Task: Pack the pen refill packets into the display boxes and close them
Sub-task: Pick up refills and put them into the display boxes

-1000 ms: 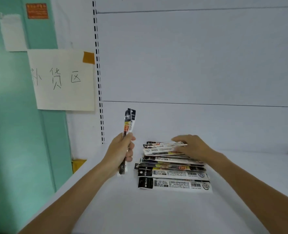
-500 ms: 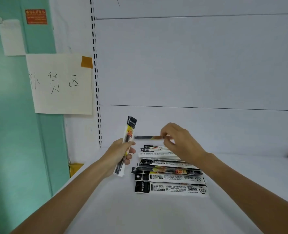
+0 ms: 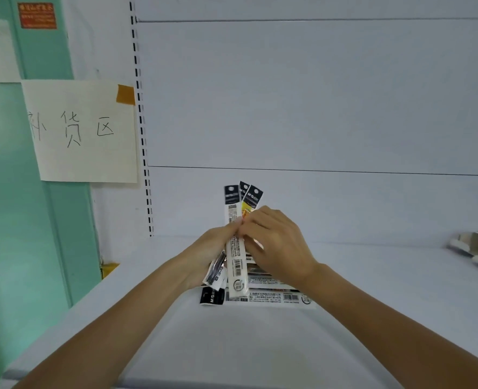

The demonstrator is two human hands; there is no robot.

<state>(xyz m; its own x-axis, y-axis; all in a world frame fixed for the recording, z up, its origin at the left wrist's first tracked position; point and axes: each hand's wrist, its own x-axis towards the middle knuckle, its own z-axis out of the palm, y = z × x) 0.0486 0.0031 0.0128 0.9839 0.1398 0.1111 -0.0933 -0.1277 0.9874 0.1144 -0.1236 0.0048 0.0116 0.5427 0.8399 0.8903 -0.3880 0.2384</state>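
Gathering packets, nothing boxed yet

The left hand (image 3: 212,252) grips three fanned packets (image 3: 231,209) upright and the right hand (image 3: 277,248) pinches them, above the pile (image 3: 268,299) on the shelf (image 3: 260,346). Early stage, I judge: the pile is unpacked, and box-like cardboard (image 3: 477,248) sits well apart at 3 o'clock.

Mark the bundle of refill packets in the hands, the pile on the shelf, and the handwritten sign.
Held bundle (image 3: 237,269): head view, front white packet, at its barcode.
Shelf pile (image 3: 268,299): head view, nearest packet's white strip.
Handwritten sign (image 3: 83,130): head view, middle of the sheet.
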